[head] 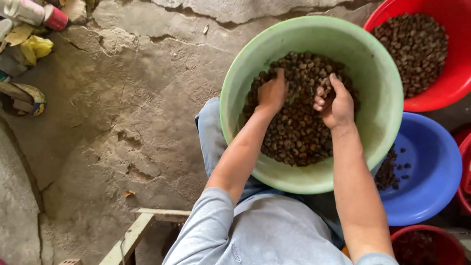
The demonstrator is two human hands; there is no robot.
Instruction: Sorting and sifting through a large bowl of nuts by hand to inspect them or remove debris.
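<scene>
small dark brown nuts (294,132) heaped in pale green basin (378,78)

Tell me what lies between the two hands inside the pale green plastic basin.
In the head view, only small dark brown nuts lie between the left hand and the right hand inside the pale green plastic basin.

both hands are placed in the green basin (378,73) of brown nuts (294,132): left hand (272,93) pressed flat, right hand (336,103) curled around several nuts.
</scene>
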